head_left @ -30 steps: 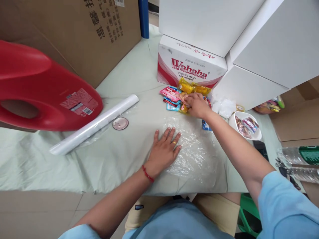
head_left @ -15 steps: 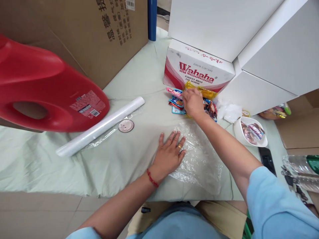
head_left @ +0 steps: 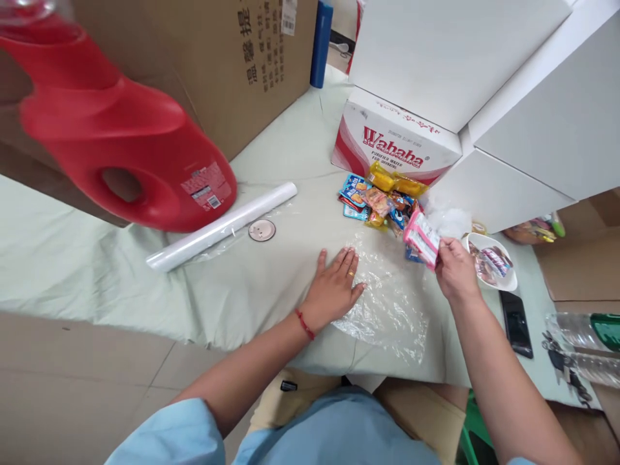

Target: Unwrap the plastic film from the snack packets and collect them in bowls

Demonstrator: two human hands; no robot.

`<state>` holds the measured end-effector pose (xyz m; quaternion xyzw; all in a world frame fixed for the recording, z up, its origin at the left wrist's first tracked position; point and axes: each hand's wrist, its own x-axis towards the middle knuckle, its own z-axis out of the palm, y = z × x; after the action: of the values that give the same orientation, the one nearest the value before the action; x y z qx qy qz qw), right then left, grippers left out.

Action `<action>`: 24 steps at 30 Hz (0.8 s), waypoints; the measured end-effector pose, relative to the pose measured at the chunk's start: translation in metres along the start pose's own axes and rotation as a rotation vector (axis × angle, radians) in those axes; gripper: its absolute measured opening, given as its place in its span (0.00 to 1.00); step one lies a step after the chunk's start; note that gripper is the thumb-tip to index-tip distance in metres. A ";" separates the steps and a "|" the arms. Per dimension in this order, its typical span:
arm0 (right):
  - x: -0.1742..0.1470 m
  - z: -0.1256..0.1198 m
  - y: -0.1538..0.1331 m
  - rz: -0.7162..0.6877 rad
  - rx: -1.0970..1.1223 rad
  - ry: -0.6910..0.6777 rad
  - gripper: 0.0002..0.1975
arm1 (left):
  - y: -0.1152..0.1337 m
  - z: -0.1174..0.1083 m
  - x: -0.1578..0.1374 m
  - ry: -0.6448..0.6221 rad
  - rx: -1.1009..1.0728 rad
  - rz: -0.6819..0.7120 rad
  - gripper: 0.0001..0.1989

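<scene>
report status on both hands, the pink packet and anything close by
Left hand palm down at plastic film's left edge. Right hand gripping pink packet. Snack packets beyond the film, white bowl close by right hand.

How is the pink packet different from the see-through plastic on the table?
The pink packet is pink and white; the clear plastic is see-through.
The pink packet is smaller than the clear plastic.
The pink packet is pinched in the right hand; the clear plastic lies spread out, the left hand flat at its edge.
</scene>
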<state>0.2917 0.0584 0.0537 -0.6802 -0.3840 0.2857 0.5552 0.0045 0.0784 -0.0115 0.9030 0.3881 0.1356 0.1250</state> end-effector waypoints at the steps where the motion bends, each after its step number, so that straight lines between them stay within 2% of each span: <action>1: -0.013 -0.005 0.008 0.054 -0.024 -0.028 0.21 | 0.000 -0.001 0.000 0.001 0.008 0.000 0.32; 3: -0.038 -0.008 0.022 0.128 -0.112 -0.106 0.19 | 0.000 -0.002 0.000 -0.001 0.019 -0.001 0.31; 6: -0.067 -0.004 0.032 0.135 -0.335 -0.239 0.15 | 0.001 -0.002 0.002 -0.012 0.030 -0.006 0.30; 8: -0.079 -0.001 0.030 0.064 -0.572 -0.284 0.14 | 0.001 -0.001 0.003 -0.021 0.040 -0.007 0.30; 11: -0.087 0.000 0.021 -0.185 -0.890 -0.243 0.15 | 0.002 0.001 0.004 -0.021 0.052 -0.003 0.30; 13: -0.088 0.001 0.017 -0.370 -0.923 -0.289 0.18 | 0.003 0.001 0.005 -0.021 0.060 -0.004 0.30; 15: -0.087 0.005 0.018 -0.493 -0.874 -0.453 0.23 | 0.003 0.001 0.005 -0.023 0.072 -0.010 0.30; 18: -0.088 0.011 0.027 -0.546 -0.862 -0.634 0.31 | 0.005 0.001 0.004 -0.019 0.088 -0.018 0.30; 21: -0.094 0.008 0.039 -0.521 -0.888 -0.609 0.30 | 0.008 0.002 -0.003 0.001 0.110 -0.040 0.30; 24: -0.100 -0.009 0.049 -0.496 -0.868 -0.546 0.29 | 0.010 0.005 -0.013 0.017 0.134 -0.065 0.31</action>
<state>0.2553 -0.0345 0.0046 -0.6371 -0.7439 0.1284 0.1558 0.0046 0.0614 -0.0144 0.8951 0.4264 0.1126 0.0652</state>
